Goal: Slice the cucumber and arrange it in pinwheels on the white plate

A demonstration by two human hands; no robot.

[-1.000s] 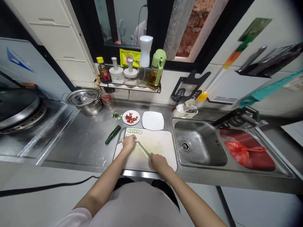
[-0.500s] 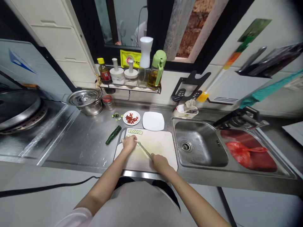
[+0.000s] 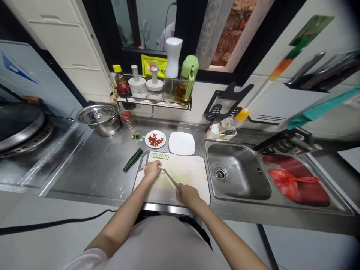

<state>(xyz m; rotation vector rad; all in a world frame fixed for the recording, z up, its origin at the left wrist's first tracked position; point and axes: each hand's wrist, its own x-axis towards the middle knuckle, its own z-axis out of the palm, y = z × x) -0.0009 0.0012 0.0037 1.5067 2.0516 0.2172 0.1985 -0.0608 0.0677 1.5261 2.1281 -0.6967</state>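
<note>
My right hand [image 3: 189,194] grips the handle of a knife [image 3: 171,179], whose blade slants up and left across the white cutting board [image 3: 194,172]. Its tip end is beside a pale green cucumber slice [image 3: 163,171]. Close to that slice, my left hand [image 3: 152,170] is closed and low over the board; what lies beneath its fingers is hidden. A row of overlapping cucumber slices [image 3: 159,156] lies along the board's far edge. To the left of the board, a dark green cucumber length [image 3: 133,160] rests on the steel counter [image 3: 92,168].
Behind the board are a plate of chopped red pieces [image 3: 155,139], a white square plate [image 3: 182,143] and cucumber scraps [image 3: 137,137]. The sink [image 3: 239,170] lies right, with a red bag [image 3: 284,183] beyond. A lidded steel pot [image 3: 102,122] stands back left, below seasoning bottles [image 3: 137,88].
The camera view has shifted slightly. Both hands and the knife keep nearly the same place over the board, with the blade still beside the slice.
</note>
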